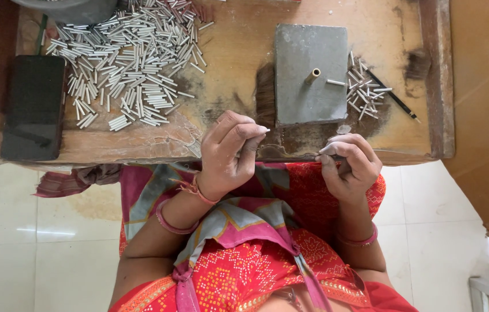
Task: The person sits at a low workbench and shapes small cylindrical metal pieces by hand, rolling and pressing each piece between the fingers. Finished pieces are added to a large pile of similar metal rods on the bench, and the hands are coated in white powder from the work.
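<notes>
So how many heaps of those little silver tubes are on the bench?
2. The big heap spreads across the bench's far left, beside the dark phone. The small heap lies right of the grey block. More may be hidden beyond the top edge.

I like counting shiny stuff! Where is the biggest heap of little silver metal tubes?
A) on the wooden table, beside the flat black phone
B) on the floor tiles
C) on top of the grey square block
A: the big heap of little silver metal tubes lies on the wooden table, just right of the flat black phone.
</notes>
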